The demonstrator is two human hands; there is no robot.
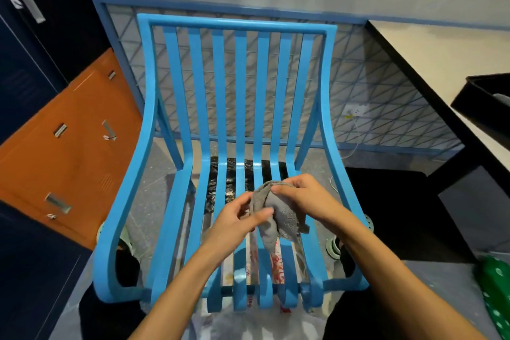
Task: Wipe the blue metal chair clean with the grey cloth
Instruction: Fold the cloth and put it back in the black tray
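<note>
There, above the seat slats of the blue metal chair (240, 91), both hands met around the grey cloth (278, 218). The left hand (234, 218) pinched the cloth's left edge, its fingers (262, 214) curled in and the thumb pressed against the fabric. The right hand (303, 196) gripped the bunched top from the other side, with its fingers (284, 188) bent over the folds. The cloth hung crumpled between them, and its loose tail drooped toward the front of the seat; whether it touched the slats could not be told. The chair stood on the floor facing the person, its slatted back toward a patterned wall. An orange locker (69, 146) stood to the left. To the right, a worktop (430, 55) carried a black tray (480, 107) at its near edge.
</note>
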